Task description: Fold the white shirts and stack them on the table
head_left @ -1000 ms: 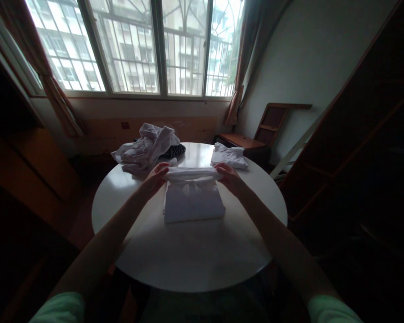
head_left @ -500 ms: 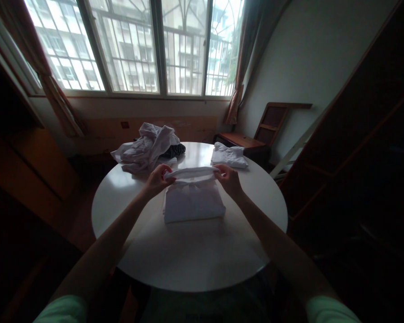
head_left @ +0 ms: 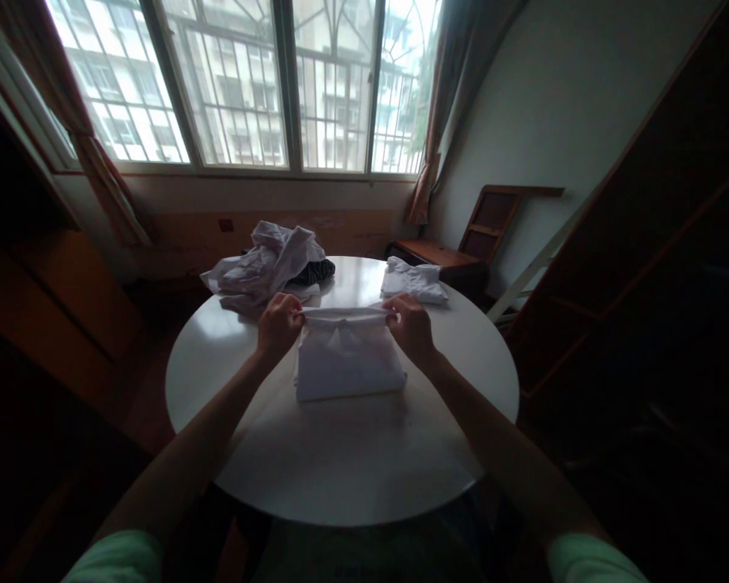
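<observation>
A white shirt (head_left: 349, 368), folded into a flat rectangle, lies on the round white table (head_left: 340, 461) in front of me. Its collar is at the far edge. My left hand (head_left: 280, 325) pinches the left end of the collar, fingers closed. At the opposite end, my right hand (head_left: 411, 325) grips the collar between thumb and fingers. The collar band is stretched straight between both hands, and the fingertips partly cover its ends.
A loose heap of white clothes (head_left: 267, 263) with a dark striped piece (head_left: 317, 272) sits at the table's far left. Another folded white garment (head_left: 413, 281) lies at the far right. Behind it stands a wooden chair (head_left: 441, 251), below the barred window (head_left: 236, 89).
The collar band has been lowered and flattened toward the folded shirt. My left hand has turned and shifted slightly left, while my right hand has barely moved. Both still hold the collar.
</observation>
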### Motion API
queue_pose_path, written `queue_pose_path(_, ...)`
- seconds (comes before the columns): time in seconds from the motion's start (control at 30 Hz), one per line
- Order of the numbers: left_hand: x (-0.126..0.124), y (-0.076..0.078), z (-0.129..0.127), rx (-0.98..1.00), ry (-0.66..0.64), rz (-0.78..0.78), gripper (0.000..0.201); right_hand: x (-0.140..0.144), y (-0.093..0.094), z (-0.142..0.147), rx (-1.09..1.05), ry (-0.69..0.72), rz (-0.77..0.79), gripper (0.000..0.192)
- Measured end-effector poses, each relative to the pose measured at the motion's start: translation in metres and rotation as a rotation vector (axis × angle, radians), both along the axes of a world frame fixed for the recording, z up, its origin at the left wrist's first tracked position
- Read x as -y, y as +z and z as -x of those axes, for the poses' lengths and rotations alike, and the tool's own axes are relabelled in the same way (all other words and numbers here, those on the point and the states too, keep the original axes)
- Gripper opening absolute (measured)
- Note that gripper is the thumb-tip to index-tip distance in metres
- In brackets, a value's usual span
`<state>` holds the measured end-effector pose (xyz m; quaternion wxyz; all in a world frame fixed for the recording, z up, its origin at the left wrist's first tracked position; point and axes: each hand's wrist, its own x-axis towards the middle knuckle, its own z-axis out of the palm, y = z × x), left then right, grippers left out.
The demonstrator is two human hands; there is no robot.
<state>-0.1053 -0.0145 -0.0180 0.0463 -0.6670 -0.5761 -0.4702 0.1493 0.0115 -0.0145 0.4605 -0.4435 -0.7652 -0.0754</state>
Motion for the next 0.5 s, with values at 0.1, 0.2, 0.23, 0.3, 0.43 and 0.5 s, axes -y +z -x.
queue_pose_path(0.1,0.003,0.004,-0.005,-0.021,-0.043,-0.03,0.012,0.001,0.002,0.0,-0.004,-0.007,-0.001,0.023)
queue_pose_path(0.2,0.004,0.005,-0.007,0.03,-0.098,-0.037,0.012,0.003,0.006,0.0,-0.014,-0.022,0.01,0.02)
queue_pose_path(0.23,0.003,0.005,-0.006,0.06,-0.109,-0.017,0.011,0.003,0.006,0.0,-0.014,-0.03,0.021,0.019)
queue_pose_path(0.3,0.001,0.005,-0.005,0.124,-0.131,0.047,0.012,0.003,0.007,-0.001,-0.03,-0.042,0.065,0.019)
queue_pose_path(0.43,-0.009,0.001,0.004,0.296,-0.276,0.167,0.02,-0.009,0.002,-0.007,-0.179,0.086,0.217,0.022)
queue_pose_path(0.5,-0.014,-0.002,0.009,0.398,-0.417,0.234,0.027,-0.017,0.0,-0.014,-0.269,0.274,0.32,0.026)
